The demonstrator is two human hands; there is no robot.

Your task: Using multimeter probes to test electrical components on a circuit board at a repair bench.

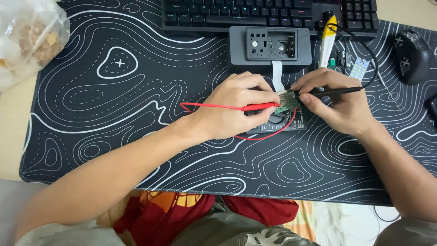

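My left hand (234,107) grips a red test probe (260,107) whose tip touches a small green circuit board (287,104). My right hand (334,98) pinches a black test probe (337,91) and presses its tip on the same board from the right. A red lead (207,107) loops left and under my left hand. A dark multimeter (284,124) lies beneath both hands, mostly hidden. A white ribbon cable (276,73) runs from the board up to an opened dark grey device (271,45).
A black desk mat with white contour lines (114,105) covers the desk. A keyboard (255,13) sits at the back, a black mouse (412,57) at right, a yellow-and-white tool (327,41), a small white LED strip (359,69), and a plastic snack bag (27,41) at far left.
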